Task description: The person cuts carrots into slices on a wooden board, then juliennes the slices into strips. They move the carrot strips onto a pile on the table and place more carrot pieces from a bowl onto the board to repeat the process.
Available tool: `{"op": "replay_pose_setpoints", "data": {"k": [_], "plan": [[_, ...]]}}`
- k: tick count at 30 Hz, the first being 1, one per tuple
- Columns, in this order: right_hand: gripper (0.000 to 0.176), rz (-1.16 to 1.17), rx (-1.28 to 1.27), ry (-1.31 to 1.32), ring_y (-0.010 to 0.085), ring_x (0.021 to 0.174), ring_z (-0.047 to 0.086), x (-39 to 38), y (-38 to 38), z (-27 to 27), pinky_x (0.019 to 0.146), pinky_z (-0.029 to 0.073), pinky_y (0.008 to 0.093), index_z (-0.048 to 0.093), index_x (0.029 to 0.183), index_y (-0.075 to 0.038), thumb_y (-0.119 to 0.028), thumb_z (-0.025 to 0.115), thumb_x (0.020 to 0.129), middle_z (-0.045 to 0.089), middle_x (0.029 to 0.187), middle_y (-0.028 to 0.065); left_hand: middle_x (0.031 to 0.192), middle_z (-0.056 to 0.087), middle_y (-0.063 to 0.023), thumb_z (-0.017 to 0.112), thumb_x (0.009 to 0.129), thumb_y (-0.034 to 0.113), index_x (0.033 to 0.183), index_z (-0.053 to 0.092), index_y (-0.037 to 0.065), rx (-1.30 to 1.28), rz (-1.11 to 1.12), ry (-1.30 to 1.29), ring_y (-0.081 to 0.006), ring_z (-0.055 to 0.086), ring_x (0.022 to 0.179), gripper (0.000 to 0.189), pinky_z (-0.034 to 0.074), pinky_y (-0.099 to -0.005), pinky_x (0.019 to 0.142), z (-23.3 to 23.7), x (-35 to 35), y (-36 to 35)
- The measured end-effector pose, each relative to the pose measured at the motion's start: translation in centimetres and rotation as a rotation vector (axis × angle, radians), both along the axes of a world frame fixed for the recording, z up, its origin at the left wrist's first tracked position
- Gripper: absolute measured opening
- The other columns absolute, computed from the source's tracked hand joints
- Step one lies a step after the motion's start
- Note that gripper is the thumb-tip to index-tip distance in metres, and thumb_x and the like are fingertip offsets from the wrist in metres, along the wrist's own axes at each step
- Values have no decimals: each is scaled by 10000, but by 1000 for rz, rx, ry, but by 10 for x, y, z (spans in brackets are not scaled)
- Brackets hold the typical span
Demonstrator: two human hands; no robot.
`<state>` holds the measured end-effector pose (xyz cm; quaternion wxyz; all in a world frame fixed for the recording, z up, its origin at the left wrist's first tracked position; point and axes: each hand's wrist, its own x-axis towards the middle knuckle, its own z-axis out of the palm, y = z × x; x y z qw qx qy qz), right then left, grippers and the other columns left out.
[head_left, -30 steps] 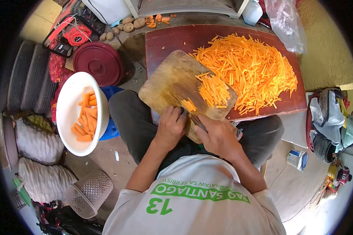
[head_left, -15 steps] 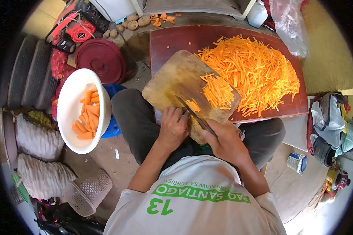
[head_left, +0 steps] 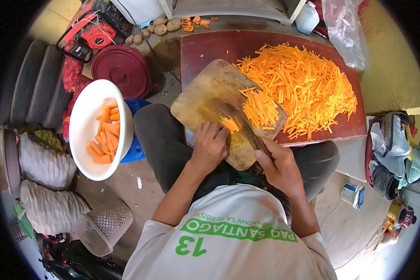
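A large knife (head_left: 251, 133) is in my right hand (head_left: 279, 164), its fingers wrapped round the handle. The blade slants over the wooden cutting board (head_left: 198, 100), just right of a few carrot sticks (head_left: 230, 124). My left hand (head_left: 209, 145) rests on the board's near edge, fingers curled and close together beside those sticks. Whatever lies under its fingertips is hidden. A small batch of carrot sticks (head_left: 260, 109) sits on the board's right side. Beyond it, a big heap of carrot sticks (head_left: 298, 86) covers much of the red table (head_left: 205, 44).
At left, a white basin (head_left: 81, 154) holds peeled carrots (head_left: 108, 135) next to a dark red lid (head_left: 121, 70). A plastic basket (head_left: 112, 224) and sacks (head_left: 51, 205) stand on the floor. Potatoes (head_left: 160, 29) lie behind the table; a small can (head_left: 352, 195) is at right.
The knife has moved right, away from my left hand, to the far side of the few carrot sticks. My right hand has shifted right with it. My left hand has barely moved.
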<state>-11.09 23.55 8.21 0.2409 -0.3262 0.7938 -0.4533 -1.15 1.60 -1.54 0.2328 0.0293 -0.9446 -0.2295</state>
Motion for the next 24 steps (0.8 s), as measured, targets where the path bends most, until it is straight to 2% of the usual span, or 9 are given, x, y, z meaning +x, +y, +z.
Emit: {"op": "replay_pose_setpoints", "data": {"k": [2,5,8,11,14,18,19,22,24], "plan": [[270,-2,25,-11,519,947,705,1,9,2,808,556,523,686,1250,9,-137,729,1028,714,969,291,1029,674,-159,813,701,-1,1023,767,-5,25,-1,65,-365,638,979,325,486,-486,851,-11,-5,-3],[243,94,-83,260,522,942,705,4,5,-6,804,553,525,690,1222,14,-151,713,1045,708,962,297,1004,678,-141,827,737,-2,999,769,0,86,29,129,-357,642,934,268,482,-481,844,0,-2,-4],[252,90,-31,16,355,801,696,10,0,-15,751,541,429,687,1236,57,-134,694,1072,706,929,243,982,679,-127,837,765,-6,984,768,1,69,41,127,-353,643,904,230,478,-477,844,1,3,-8],[272,88,76,-56,344,816,708,-12,2,-19,771,552,428,690,1240,62,-150,703,1070,705,920,252,988,682,-123,835,773,-19,980,768,11,49,53,117,-350,640,908,220,474,-472,842,3,3,-8],[274,-39,-56,15,304,809,702,-29,7,-24,774,556,419,690,1236,65,-153,706,1071,700,904,257,995,686,-120,838,791,-16,988,768,20,35,55,111,-344,639,909,212,471,-470,841,0,0,-6],[298,-66,3,-3,240,791,664,-47,19,-7,761,552,416,683,1252,82,-152,708,1070,651,852,229,995,694,-110,841,809,-10,1008,772,37,10,54,101,-335,637,903,216,468,-466,834,2,-2,-6],[283,-60,-59,57,167,741,653,-47,21,-9,693,544,363,690,1245,81,-153,694,1085,657,811,162,983,694,-107,837,811,-15,1014,773,41,18,54,103,-335,636,901,220,468,-464,832,5,-2,-6],[277,-105,-48,-182,218,717,710,-50,32,11,685,548,382,713,1232,55,-182,699,1088,680,792,170,933,685,-101,818,844,-31,1056,785,42,104,52,93,-327,631,879,226,467,-446,828,5,-3,-6],[259,-169,-154,-330,142,662,650,-51,36,9,615,494,333,717,1197,45,-196,684,1109,649,767,82,903,676,-104,798,878,-40,1099,792,35,193,51,70,-321,623,848,233,465,-433,814,8,-8,-4]]}}
